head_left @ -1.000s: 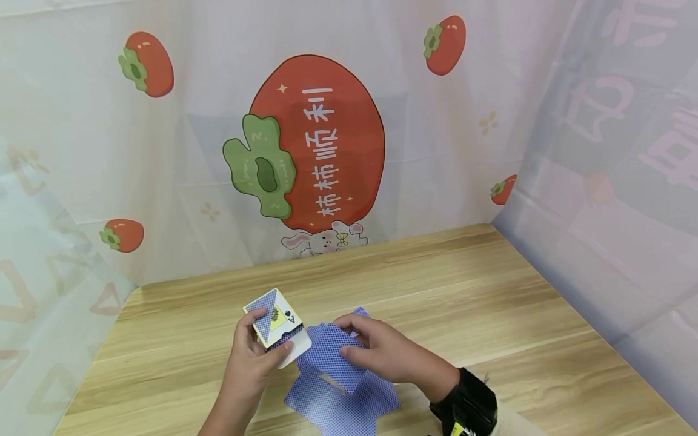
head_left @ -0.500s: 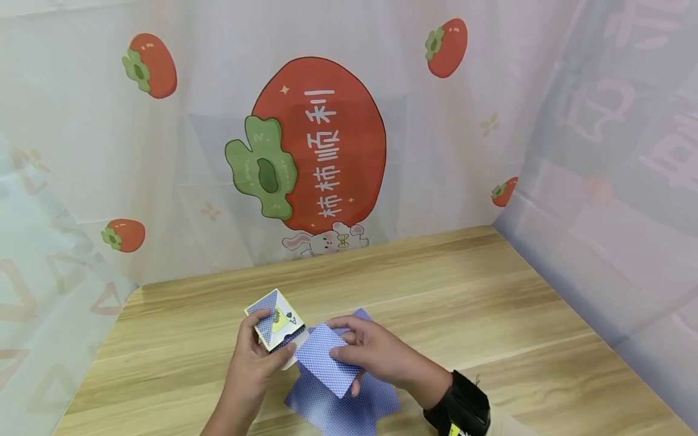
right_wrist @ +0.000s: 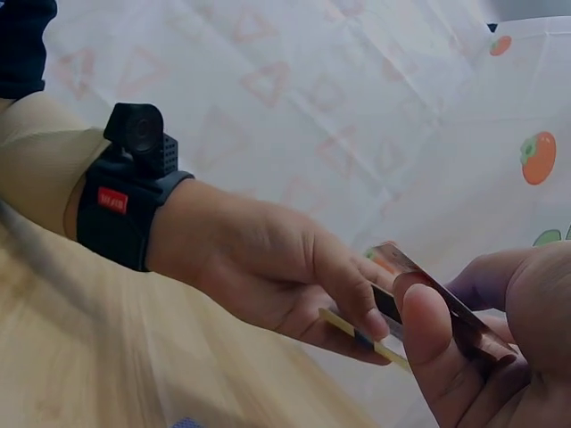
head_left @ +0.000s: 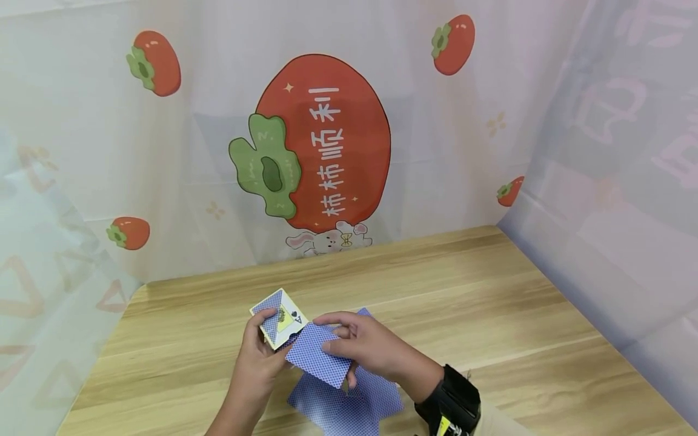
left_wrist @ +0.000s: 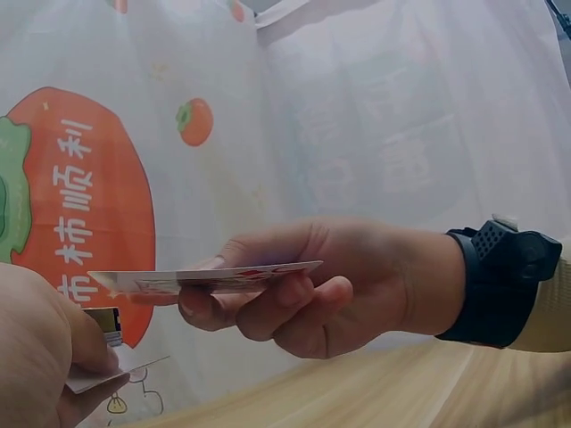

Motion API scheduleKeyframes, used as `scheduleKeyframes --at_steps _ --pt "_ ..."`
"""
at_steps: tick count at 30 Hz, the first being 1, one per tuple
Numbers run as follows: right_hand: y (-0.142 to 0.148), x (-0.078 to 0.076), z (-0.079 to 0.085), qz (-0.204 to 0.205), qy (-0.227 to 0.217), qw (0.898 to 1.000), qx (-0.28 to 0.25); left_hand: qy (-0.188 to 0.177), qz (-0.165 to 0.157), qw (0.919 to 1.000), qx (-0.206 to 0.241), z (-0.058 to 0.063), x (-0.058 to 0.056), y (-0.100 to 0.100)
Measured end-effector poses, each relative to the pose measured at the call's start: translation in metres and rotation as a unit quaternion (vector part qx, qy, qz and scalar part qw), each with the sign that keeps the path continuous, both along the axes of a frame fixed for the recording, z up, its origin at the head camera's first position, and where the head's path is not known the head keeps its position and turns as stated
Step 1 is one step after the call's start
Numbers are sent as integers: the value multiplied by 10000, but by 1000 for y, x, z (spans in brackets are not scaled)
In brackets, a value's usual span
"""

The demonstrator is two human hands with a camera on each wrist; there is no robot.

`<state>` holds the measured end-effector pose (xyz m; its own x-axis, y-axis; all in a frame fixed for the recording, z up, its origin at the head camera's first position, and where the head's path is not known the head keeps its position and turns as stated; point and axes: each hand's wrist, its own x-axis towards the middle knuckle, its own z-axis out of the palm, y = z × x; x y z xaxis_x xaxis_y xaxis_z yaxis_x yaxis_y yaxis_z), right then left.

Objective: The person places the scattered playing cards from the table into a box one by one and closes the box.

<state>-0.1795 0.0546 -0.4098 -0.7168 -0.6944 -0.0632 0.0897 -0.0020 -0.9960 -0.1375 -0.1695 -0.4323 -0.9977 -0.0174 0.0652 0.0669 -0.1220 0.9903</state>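
Observation:
My left hand (head_left: 258, 348) holds an upturned playing card box (head_left: 280, 318), white and blue with an ace printed on its face. The mouth of the box points toward the lower right, and its white flap (left_wrist: 100, 370) stands out in the left wrist view. Between thumb and curled fingers, my right hand (head_left: 371, 348) pinches blue-backed playing cards (head_left: 316, 354), their far corner right at the box mouth and covering the flap in the head view. Red marks show on their underside in the left wrist view. More blue-backed cards (head_left: 338, 402) lie spread below both hands.
The wood-grain table (head_left: 463, 290) reaches back to a pale cloth backdrop (head_left: 207, 139) printed with persimmons. Cloth also hangs at the left and right sides. A black wrist strap (head_left: 449, 399) with a camera sits on the right wrist.
My right hand has lifted the cards off the spread pile and carried them left to the box mouth. The left hand still holds the box in nearly the same place.

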Motion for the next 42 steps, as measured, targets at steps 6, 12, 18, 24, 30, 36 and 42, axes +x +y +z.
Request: scheduleKeyframes --at_steps 6,12,18,24,30,36,42 --pt "-2 -5 1 16 -62 10000 63 177 109 9998 41 0 0 1" --pt "-3 -6 0 -128 -116 9998 45 355 -69 9991 230 -1 1 3" --pt "-6 -2 -1 -372 -66 9993 -3 291 -47 9995 151 0 1 3" --pt "-15 6 -2 -755 -165 9967 -247 128 -23 9999 84 2 2 4" --pt "-23 15 -5 -1173 -72 9924 -375 203 7 9997 103 1 2 6" --pt "-27 21 -7 -1545 41 9878 -210 116 172 9998 -11 1 3 9" --pt "-31 27 -6 -1871 204 9821 4 83 203 9997 68 1 5 13"
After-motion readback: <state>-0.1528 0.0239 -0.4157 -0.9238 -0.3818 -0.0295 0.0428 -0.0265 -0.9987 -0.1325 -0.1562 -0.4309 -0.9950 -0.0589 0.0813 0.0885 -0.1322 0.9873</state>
